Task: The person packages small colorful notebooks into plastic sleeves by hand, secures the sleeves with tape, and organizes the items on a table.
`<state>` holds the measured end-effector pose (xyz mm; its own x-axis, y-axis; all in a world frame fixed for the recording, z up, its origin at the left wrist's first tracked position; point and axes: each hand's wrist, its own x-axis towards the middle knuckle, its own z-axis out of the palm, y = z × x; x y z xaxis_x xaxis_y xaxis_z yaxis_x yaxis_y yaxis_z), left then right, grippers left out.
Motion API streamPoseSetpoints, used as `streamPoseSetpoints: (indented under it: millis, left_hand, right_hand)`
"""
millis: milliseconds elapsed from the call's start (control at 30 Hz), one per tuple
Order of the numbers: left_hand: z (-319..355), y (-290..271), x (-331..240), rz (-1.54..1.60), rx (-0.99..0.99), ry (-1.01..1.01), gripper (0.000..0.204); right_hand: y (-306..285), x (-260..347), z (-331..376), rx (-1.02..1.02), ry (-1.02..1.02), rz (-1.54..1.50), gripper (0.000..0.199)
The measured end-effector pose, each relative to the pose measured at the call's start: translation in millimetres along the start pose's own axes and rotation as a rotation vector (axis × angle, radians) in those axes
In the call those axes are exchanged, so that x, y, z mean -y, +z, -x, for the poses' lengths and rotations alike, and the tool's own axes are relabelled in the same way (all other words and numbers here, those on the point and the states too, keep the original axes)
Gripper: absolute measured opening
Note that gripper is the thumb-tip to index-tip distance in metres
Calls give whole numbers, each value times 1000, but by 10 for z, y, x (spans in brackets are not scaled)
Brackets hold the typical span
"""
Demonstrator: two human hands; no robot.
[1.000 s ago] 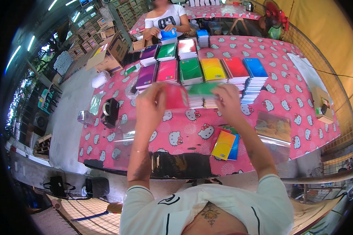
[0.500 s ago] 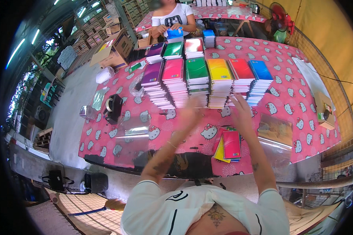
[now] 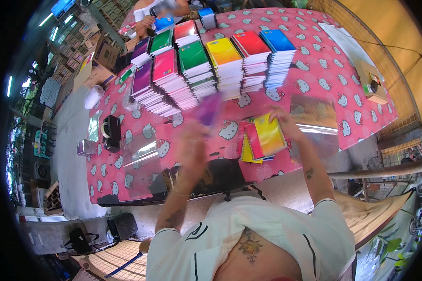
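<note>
Smeared by motion, my left hand (image 3: 194, 140) grips a purple notebook (image 3: 210, 111) in front of the stacks. My right hand (image 3: 284, 121) is closed on the upper right corner of a yellow notebook (image 3: 270, 135). That notebook lies tilted over a small fanned pile, where a pink notebook (image 3: 253, 143) and another yellow one (image 3: 249, 153) show beneath. Beyond my hands stand tall stacks of spiral notebooks: purple (image 3: 142, 79), pink (image 3: 165, 65), green (image 3: 192, 56), yellow (image 3: 224, 51), red (image 3: 251, 44) and blue (image 3: 277, 41).
Clear plastic sheets lie left (image 3: 143, 159) and right (image 3: 314, 124) on the pink patterned tablecloth (image 3: 309, 61). A black tape dispenser (image 3: 111, 133) sits at left, a small carton (image 3: 371, 82) at right. Across the table, a person (image 3: 162, 11) handles a blue notebook (image 3: 164, 23).
My hands have come back from the stacks, the left with a purple notebook, the right with a yellow one brought over the small pile. The whole view has shifted.
</note>
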<state>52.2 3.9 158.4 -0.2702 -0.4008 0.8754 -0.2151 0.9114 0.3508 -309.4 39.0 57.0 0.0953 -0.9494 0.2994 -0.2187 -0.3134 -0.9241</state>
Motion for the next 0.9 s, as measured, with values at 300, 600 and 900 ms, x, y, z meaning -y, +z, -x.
streamPoseSetpoints:
  millis: [300, 600, 900]
  left_hand:
    - [808, 1062, -410, -146, 383, -396, 49]
    - [1204, 1240, 244, 698, 462, -1345, 52]
    - [1175, -550, -117, -197, 593, 16, 77]
  right_hand:
    - [848, -109, 681, -731, 672, -370, 39]
    - [1140, 170, 243, -433, 893, -796, 32]
    - [1742, 484, 211, -20, 1154, -882, 38]
